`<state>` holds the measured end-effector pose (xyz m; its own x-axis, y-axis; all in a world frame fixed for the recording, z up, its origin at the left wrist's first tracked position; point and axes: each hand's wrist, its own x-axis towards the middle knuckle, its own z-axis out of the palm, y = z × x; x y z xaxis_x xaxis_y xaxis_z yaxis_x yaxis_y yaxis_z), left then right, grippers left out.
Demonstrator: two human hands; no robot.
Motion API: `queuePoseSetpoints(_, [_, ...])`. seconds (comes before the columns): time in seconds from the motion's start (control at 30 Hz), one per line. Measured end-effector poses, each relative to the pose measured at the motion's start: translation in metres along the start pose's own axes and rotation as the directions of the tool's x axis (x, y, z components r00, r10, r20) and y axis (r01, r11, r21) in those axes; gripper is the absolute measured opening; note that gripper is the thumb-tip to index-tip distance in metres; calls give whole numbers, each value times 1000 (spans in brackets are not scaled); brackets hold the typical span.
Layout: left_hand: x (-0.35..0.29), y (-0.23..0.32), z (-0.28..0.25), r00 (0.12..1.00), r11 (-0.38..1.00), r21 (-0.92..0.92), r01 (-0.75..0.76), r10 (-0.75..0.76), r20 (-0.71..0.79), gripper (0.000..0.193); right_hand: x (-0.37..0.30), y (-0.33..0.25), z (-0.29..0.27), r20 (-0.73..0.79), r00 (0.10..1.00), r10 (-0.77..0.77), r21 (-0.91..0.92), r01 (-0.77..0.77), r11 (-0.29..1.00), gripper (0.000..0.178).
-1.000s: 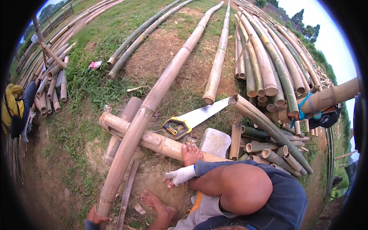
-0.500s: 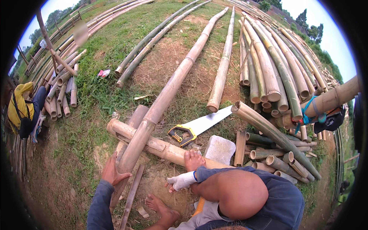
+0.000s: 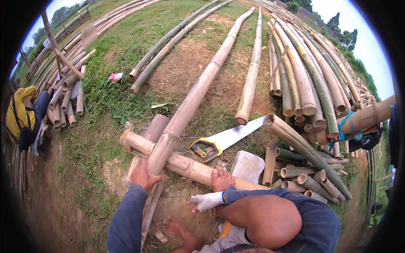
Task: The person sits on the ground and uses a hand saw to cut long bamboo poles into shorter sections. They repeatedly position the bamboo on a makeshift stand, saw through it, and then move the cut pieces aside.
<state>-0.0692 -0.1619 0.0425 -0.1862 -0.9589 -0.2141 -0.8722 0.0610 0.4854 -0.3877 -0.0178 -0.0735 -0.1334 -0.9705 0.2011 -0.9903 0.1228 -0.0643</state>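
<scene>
Grassy, patchy ground spread around us, with stacked bamboo poles at the right. Our long pale pole lay slantwise over a shorter bamboo crosspiece, and beyond that sat a yellow-and-black handsaw and a pale stone block. Our left hand clasped the long pale pole's near end, on our side of the crosspiece, while our gloved right hand hung loose and released, close to one foot.

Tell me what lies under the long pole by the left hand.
A bamboo beam runs crosswise beneath the long pole, showing on both sides of it. The beam's surface directly under the pole is covered, and so is the ground farther along.
</scene>
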Motion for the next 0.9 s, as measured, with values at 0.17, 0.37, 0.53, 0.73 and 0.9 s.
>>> queuePoseSetpoints(0.17, [4,-6,1,999,1000,-12,1,0,44,98,-2,-5,0,66,996,52,9,-53,999,31])
queuePoseSetpoints(0.37, [-3,12,-6,998,999,-46,10,-7,70,102,2,0,-20,105,993,52,7,-53,999,36])
queuePoseSetpoints(0.53, [-13,29,-9,992,997,-75,34,-25,123,101,5,-1,-44,255,967,24,42,-36,998,49])
queuePoseSetpoints(0.73, [-15,44,0,990,999,-44,31,-25,142,98,11,-4,-83,485,872,-69,250,-63,966,77])
queuePoseSetpoints(0.9, [-26,55,4,964,993,-102,58,-29,264,104,31,-8,-70,790,379,-482,540,-803,253,94])
